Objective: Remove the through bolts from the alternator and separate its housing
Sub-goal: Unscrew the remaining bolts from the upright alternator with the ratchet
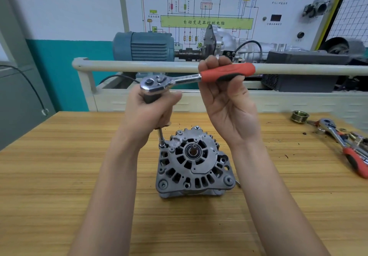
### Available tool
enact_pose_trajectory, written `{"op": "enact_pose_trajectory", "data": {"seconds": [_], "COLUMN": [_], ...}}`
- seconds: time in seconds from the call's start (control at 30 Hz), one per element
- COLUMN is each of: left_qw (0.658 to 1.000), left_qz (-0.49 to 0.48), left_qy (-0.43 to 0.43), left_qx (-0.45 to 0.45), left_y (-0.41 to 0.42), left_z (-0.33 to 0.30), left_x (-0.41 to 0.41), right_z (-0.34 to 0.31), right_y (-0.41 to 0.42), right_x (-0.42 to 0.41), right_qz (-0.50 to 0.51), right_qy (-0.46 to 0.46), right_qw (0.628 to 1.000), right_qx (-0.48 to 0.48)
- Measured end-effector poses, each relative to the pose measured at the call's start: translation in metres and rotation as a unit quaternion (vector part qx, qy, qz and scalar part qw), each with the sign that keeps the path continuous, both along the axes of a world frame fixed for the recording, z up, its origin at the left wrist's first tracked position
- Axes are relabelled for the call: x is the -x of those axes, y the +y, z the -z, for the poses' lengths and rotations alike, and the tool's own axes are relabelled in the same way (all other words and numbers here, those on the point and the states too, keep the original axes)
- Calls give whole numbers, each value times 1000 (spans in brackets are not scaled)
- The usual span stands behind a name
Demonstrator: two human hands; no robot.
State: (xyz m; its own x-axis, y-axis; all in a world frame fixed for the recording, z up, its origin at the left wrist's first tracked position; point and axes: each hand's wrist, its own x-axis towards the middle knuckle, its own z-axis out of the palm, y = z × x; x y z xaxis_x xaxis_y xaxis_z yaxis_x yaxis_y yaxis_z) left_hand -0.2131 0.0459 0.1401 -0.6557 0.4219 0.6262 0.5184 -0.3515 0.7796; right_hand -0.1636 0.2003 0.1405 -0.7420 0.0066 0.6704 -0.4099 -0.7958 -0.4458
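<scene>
- Cable [32, 88], thin and black, hangs down the grey cabinet at your far left, clear of the bench.
- Your left hand [148, 109] is curled round a dark grip directly under the chrome head of the ratchet wrench [196, 77], fingers wrapped tight on it, thumb side toward you.
- From under that hand a slim steel extension bar [161, 135] runs down, slightly tilted, to a small socket [163, 145] seated at the upper left edge of the alternator.
- The grey cast-aluminium alternator [194, 165] stands on the light wooden bench top [59, 176] between your forearms, its vented end face turned up toward you, with the shaft end and bearing at its centre. Its two housing halves sit together.
- The ratchet wrench lies nearly level above the alternator, its head at the left, its red-and-black handle pointing right.
- Your right hand [227, 96] grips that handle from behind, palm toward you, fingers curled over the top of the red grip.
- At the bench's far right edge a brass-coloured grooved pulley [299, 116] stands near a second ratchet wrench with a red handle [342, 142], which lies among small loose fittings that are too blurred to identify.
- Behind the bench, a cream rail [119, 66] fronts a blue electric motor [143, 45] and a wiring-diagram board [207, 7].
</scene>
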Motion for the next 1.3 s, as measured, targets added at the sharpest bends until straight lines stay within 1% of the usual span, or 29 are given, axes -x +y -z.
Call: {"op": "enact_pose_trajectory", "data": {"seconds": [0.07, 0.13, 0.2, 0.23, 0.27, 0.3, 0.37, 0.4, 0.43, 0.5, 0.57, 0.67, 0.73, 0.77, 0.8, 0.87, 0.9, 0.93, 0.97, 1.0, 1.07, 1.13, 1.17, 1.23, 1.3], "left_qw": [994, 979, 975, 981, 989, 996, 997, 995, 995, 998, 999, 986, 979, 982, 988, 999, 998, 994, 992, 992, 995, 999, 1000, 990, 982], "left_qz": [-89, -168, -190, -175, -137, -82, 26, 55, 61, 30, -33, -146, -178, -171, -145, -33, 28, 74, 99, 104, 83, 28, -15, -106, -148], "left_qy": [-31, -64, -62, -44, -18, 12, 56, 59, 53, 38, 14, -50, -63, -50, -26, 35, 59, 69, 65, 56, 39, 10, -14, -59, -71], "left_qx": [-53, -94, -94, -77, -52, -23, 36, 51, 54, 44, 12, -65, -79, -66, -43, 6, 27, 41, 50, 53, 49, 18, -10, -71, -90], "left_y": [10, 19, 19, 14, 8, 2, -7, -8, -8, -5, 1, 15, 18, 16, 12, 0, -4, -7, -8, -7, -5, 1, 5, 15, 20], "left_z": [0, 0, 1, 1, 1, 1, 1, 1, 1, 1, 0, 0, 0, 1, 2, 2, 2, 3, 3, 3, 3, 1, 1, 1, 2], "left_x": [-2, -5, -5, -3, 0, 2, 5, 5, 4, 2, -1, -4, -5, -4, -1, 4, 6, 7, 8, 7, 6, 3, 1, 0, -1], "right_z": [-1, 0, -1, -2, -2, -1, 2, 3, 3, 2, -1, -1, -1, -1, -2, -3, -1, 0, 1, 1, 0, -3, -3, -2, -2], "right_y": [1, 2, 2, 2, 1, 0, -1, -1, -2, -2, 0, 1, 3, 4, 4, 6, 6, 6, 5, 4, 4, 6, 8, 10, 11], "right_x": [-4, -7, -7, -6, -5, -3, 1, 3, 3, 2, -1, -5, -7, -6, -5, -2, 0, 2, 2, 2, 1, -2, -4, -7, -9], "right_qz": [41, 72, 81, 74, 56, 30, -12, -18, -17, -10, 9, 67, 80, 79, 71, 22, 0, -13, -16, -20, -27, -13, 10, 52, 56], "right_qy": [35, 71, 85, 79, 64, 44, 4, -7, -13, -8, 9, 58, 71, 72, 63, 18, -7, -28, -43, -46, -34, -3, 18, 58, 83], "right_qw": [997, 988, 983, 986, 991, 997, 1000, 999, 999, 1000, 1000, 993, 987, 987, 990, 999, 1000, 999, 999, 999, 999, 1000, 999, 988, 979], "right_qx": [-54, -118, -143, -130, -100, -60, 11, 26, 31, 26, 3, -81, -121, -120, -103, -33, -2, 16, 21, 21, 16, -16, -50, -131, -177]}}
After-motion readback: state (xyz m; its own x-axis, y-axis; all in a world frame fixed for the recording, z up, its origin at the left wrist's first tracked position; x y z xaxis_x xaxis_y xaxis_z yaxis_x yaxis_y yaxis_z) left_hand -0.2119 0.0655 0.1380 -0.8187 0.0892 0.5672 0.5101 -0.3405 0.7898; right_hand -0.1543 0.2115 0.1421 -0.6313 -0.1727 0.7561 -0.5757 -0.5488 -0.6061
